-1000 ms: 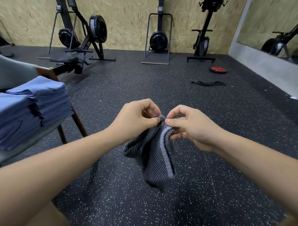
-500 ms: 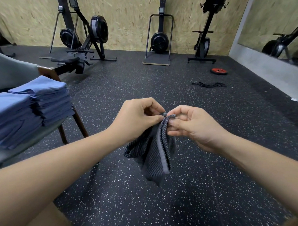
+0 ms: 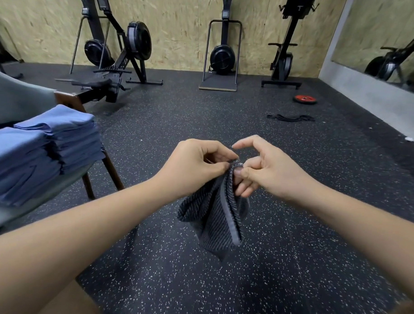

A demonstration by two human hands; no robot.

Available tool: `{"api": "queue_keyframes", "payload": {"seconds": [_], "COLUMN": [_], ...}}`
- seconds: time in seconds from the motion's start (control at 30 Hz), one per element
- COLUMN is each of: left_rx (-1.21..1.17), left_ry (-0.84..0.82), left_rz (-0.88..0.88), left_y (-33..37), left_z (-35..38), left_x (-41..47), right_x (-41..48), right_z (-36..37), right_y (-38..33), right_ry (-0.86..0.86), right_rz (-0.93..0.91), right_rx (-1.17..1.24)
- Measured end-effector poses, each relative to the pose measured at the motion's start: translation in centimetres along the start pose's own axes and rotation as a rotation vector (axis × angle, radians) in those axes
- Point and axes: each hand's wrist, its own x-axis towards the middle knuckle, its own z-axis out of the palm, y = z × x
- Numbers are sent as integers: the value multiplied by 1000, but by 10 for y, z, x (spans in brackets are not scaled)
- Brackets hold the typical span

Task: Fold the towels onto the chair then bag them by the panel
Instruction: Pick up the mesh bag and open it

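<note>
The striped grey towel (image 3: 213,218) hangs in mid-air above the speckled floor (image 3: 196,285), with its top corner pinched in the left hand (image 3: 193,170). The right hand (image 3: 271,173) sets its thumb on that corner with the index finger lifted; whether it grips is unclear. Folded blue towels (image 3: 49,149) are stacked on the chair (image 3: 15,98) to the left.

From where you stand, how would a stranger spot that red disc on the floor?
Along the chipboard back wall, find the black upright exercise machine nearest the right corner. Just right of its floor bar, a flat round red weight plate lies on the speckled black rubber floor. It is the only red thing there; the thin black band lying nearer is stringy, not round.
</note>
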Motion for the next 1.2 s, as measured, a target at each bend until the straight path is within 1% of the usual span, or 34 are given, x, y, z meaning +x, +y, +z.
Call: {"api": "queue_keyframes", "payload": {"seconds": [0.07, 0.13, 0.23, 0.33, 0.43, 0.6, 0.7, 0.8, 0.87, 1.0, 1.1, 1.2], "left_rx": [-28, -66, -102, -86, -54, -239, -299, -342, -343, -304, -276, -197], "left_ry": [-22, -57, -77, -123, -202, -367, -411, -375, -307, -155, -90, -50], "left_rz": [8, 23, 25, -57, -143, -304, -320, -315, -309, -296, -319, -358], "left_y": [0, -1, -7, -19, -37, -50, -49, -46, -46, -48, -50, -52], "left_z": [0, 1, -1, -9, -18, -21, -21, -21, -22, -25, -26, -29], "left_x": [-1, -1, 2, 6, 7, 4, 4, 6, 8, 13, 15, 17], "right_x": [0, 1, 3, 5, 6, 5, 5, 6, 6, 6, 5, 6], "right_z": [-3, -7, -15, -27, -39, -48, -51, -52, -53, -53, -49, -46], "right_y": [0, 1, 4, 7, 12, 16, 19, 22, 23, 25, 24, 23], "right_ry": [-60, -69, 15, 141, 227, 282, 278, 288, 300, 294, 274, 254], "right_rz": [18, 8, -76, -146, -158, -180, -169, -180, -189, -178, -175, -175], "right_rx": [-30, -85, -252, -380, -375, -442, -377, -361, -366, -362, -356, -358]}}
